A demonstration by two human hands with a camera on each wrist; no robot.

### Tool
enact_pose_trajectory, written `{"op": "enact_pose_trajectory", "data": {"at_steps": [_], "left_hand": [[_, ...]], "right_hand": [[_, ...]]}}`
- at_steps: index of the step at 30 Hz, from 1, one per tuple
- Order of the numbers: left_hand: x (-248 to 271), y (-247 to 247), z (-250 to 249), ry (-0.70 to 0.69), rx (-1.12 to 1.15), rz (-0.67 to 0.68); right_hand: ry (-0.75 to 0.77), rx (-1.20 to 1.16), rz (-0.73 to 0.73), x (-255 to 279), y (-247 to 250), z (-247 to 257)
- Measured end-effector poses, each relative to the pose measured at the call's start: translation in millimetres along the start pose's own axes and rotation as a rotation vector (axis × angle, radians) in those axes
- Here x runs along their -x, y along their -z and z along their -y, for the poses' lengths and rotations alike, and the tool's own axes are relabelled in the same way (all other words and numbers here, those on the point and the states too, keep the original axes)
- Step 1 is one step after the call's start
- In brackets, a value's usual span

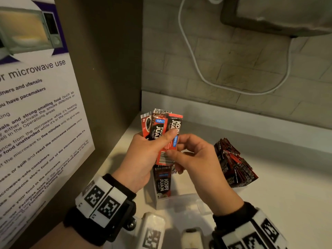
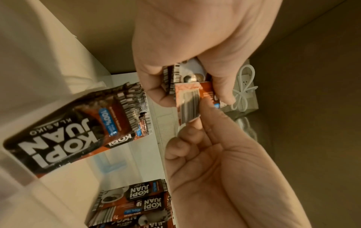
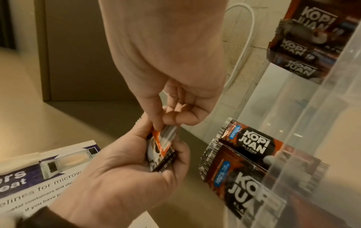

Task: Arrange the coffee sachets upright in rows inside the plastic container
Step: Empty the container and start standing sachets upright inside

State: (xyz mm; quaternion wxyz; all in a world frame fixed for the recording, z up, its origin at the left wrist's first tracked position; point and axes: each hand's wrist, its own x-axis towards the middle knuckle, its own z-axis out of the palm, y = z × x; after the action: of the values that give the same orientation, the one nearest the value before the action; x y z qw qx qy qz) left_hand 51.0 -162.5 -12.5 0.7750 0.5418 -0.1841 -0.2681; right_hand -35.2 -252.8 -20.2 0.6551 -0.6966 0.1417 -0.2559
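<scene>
My left hand point(image 1: 155, 142) grips a fanned bunch of red-and-black coffee sachets point(image 1: 158, 125) above the counter. My right hand point(image 1: 177, 147) pinches the barcode end of the front sachet point(image 1: 168, 150), which still sits under my left thumb. Below both hands stands the clear plastic container point(image 1: 188, 197), with a sachet upright point(image 1: 162, 183) at its far left corner. In the right wrist view, my right hand point(image 3: 168, 123) pinches that sachet out of my left hand point(image 3: 166, 157), beside sachets standing behind the container wall point(image 3: 293, 108). The left wrist view shows my left hand point(image 2: 193, 95) round the bunch.
A loose pile of sachets point(image 1: 233, 164) lies on the white counter to the right of the container. A brown panel with a microwave notice point(image 1: 36, 114) closes off the left side. A white cable point(image 1: 197, 69) hangs on the tiled wall behind. White marker blocks point(image 1: 154, 229) sit at the near edge.
</scene>
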Motion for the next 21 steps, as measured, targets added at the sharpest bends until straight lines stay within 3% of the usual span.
{"op": "enact_pose_trajectory", "data": {"at_steps": [6,9,15,19,21], "left_hand": [[1,5,-7,0.065,0.029,0.059],[-1,7,-12,0.104,0.073,0.033],[1,4,-14,0.072,0.026,0.113],[2,3,-17,0.009,0.045,0.104],[3,3,-17,-0.026,0.027,0.074]], "right_hand": [[-0.1,-0.259,0.068,2,3,2],[-0.22,-0.362,0.113,2,7,6],[-0.391,-0.39,0.348,6,8,10],[-0.381,-0.357,0.333,7,11,7],[-0.265,-0.241,0.247,7,13,5]]}}
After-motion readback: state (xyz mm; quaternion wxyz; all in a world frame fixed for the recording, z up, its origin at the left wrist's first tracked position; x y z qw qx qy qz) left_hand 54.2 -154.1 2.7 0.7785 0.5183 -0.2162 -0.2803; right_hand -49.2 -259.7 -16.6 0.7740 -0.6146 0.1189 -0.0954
